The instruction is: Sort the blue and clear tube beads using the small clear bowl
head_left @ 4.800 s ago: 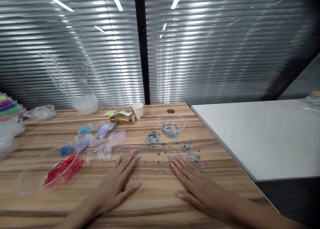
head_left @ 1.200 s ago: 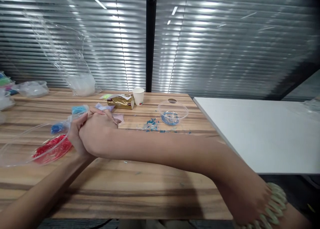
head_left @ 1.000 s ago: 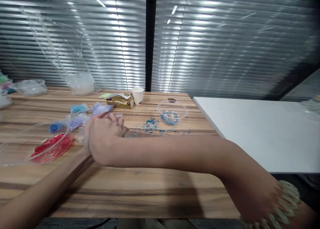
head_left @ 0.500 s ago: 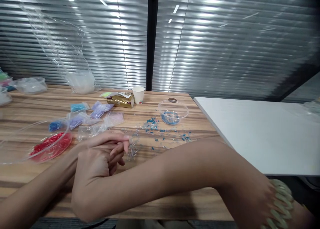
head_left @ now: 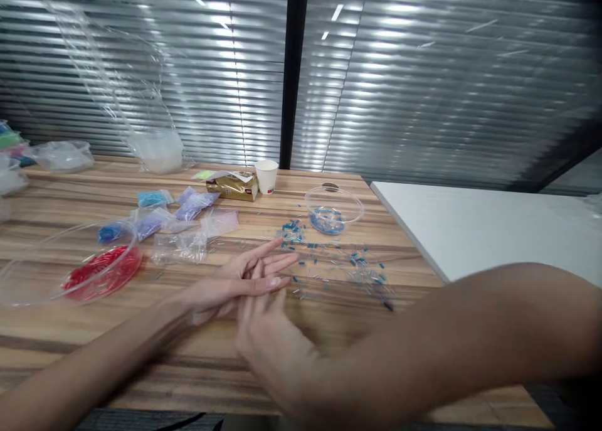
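Blue and clear bead-like pieces [head_left: 292, 228] lie scattered on the striped wooden table [head_left: 197, 381], just beyond the left hand [head_left: 230, 285], which is open with fingers extended, and the right hand [head_left: 275, 340], which touches it, its partly hidden fingers too unclear to call open or closed. Clear and purple packets [head_left: 195, 206] lie left of the pieces, with a gold pack [head_left: 232, 186] and a white paper cup [head_left: 266, 177] farther back. Blue pieces sit in one clear bowl [head_left: 363, 211], red ones in a larger tilted bowl [head_left: 136, 231].
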The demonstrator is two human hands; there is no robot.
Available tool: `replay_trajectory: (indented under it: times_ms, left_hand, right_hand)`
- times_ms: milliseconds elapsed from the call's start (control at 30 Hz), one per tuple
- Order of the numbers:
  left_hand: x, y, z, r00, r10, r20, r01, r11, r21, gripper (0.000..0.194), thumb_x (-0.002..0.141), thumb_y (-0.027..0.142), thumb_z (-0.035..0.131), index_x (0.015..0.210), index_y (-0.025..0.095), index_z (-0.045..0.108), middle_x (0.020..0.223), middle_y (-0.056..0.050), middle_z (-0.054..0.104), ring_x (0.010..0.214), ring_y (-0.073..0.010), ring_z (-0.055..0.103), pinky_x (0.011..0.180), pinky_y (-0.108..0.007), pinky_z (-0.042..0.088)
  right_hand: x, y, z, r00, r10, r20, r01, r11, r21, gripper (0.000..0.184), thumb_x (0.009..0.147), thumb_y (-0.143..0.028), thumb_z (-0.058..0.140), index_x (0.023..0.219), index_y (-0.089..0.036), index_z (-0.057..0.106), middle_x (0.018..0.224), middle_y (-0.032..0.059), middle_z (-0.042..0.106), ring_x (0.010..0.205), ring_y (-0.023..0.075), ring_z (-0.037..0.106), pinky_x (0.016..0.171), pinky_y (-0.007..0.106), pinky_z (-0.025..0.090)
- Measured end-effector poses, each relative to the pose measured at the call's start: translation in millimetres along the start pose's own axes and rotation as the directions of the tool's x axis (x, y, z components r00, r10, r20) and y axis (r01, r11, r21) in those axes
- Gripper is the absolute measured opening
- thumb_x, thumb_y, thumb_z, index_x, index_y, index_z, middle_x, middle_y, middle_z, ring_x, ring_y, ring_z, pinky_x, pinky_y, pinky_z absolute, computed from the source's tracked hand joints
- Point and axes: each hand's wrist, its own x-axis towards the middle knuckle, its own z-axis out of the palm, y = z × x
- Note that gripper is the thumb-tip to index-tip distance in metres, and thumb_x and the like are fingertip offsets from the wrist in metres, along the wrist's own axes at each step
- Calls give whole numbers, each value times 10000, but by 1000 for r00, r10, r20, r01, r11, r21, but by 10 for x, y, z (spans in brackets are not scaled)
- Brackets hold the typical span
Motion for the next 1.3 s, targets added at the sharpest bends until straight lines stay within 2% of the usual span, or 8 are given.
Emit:
replay_trajectory:
  times_ms: [200, 400, 500, 567, 667, 800, 967, 1300]
  left_hand:
    - [11, -3, 152, 999, 32, -15, -34, 992, -123, 572, 939, 484, 172, 1416, 174, 238, 1501, -68, 227, 1383, -192, 150, 1130, -363, 221]
    - [-22, 9, 181, 997, -23, 69, 27, 999, -46, 750, 890, 603, -33, 1431, 164, 244, 1480, -67, 274, 1365, -222, 222, 1101, -368, 307]
    - [-38, -50, 114, 985, 117, 131, -127, 989, 71, 722, 903, 564, -92, 1436, 233, 265, 1493, -24, 246, 1365, -218, 221, 1110, -400, 276]
    - [-60, -45, 52, 950, 209, 231, -280, 899, 335, 660, 911, 613, 30, 1439, 290, 258, 1500, 3, 211, 1376, -239, 179, 1126, -443, 198]
    - [-85, 26, -29, 868, 150, 473, -477, 518, 710, 709, 837, 640, 439, 1434, 305, 254, 1470, -25, 278, 1354, -306, 238, 1124, -497, 114]
    - [-70, 88, -75, 765, 114, 634, -642, 207, 738, 801, 804, 531, 590, 1451, 299, 180, 1377, -41, 443, 1267, -277, 419, 1129, -415, 186]
    - [-27, 47, -69, 700, 136, 702, -715, 124, 688, 873, 811, 490, 603, 1467, 202, 104, 1374, -97, 431, 1274, -285, 401, 1106, -394, 277]
    - [24, 32, -78, 761, 132, 635, -648, 107, 754, 861, 796, 522, 606, 1463, 199, 168, 1384, -126, 410, 1269, -295, 404, 1089, -411, 310]
  right_hand:
    - [-682, 353, 39, 979, 22, -205, -49, 991, -128, 536, 940, -250, 340, 1414, -12, 259, 1471, 147, 274, 1364, 279, 238, 1116, 405, 310]
    - [-1068, 864, -189, 979, -205, -3, 204, 969, 143, 616, 958, -378, 373, 1455, -117, 121, 1488, 55, 249, 1402, 152, 96, 1173, 363, 78]
    - [-1142, 980, -207, 972, -227, 62, 202, 939, 279, 665, 945, -437, 392, 1455, -119, 109, 1493, 66, 223, 1404, 162, 60, 1164, 384, 27]
    - [-1161, 1016, -156, 971, -229, 63, 193, 916, 351, 707, 924, -462, 429, 1456, -133, 101, 1498, 75, 199, 1403, 179, 66, 1158, 406, 27]
    - [-1169, 1046, -31, 971, -234, 57, 186, 880, 436, 797, 875, -504, 495, 1459, -146, 86, 1503, 98, 157, 1401, 214, 74, 1149, 429, 40]
    - [-1196, 1053, 82, 967, -253, 38, 201, 840, 503, 882, 845, -538, 521, 1457, -134, 32, 1511, 112, 73, 1402, 236, 47, 1146, 434, 32]
    - [-1254, 1001, 28, 976, -208, 66, 143, 838, 526, 868, 860, -550, 492, 1457, -156, 2, 1514, 95, 63, 1402, 226, 68, 1151, 408, 34]
    - [-1195, 1056, 29, 996, 76, 54, -88, 958, 271, 806, 862, -662, 356, 1446, -132, 187, 1483, 111, 235, 1390, 244, 164, 1150, 450, 24]
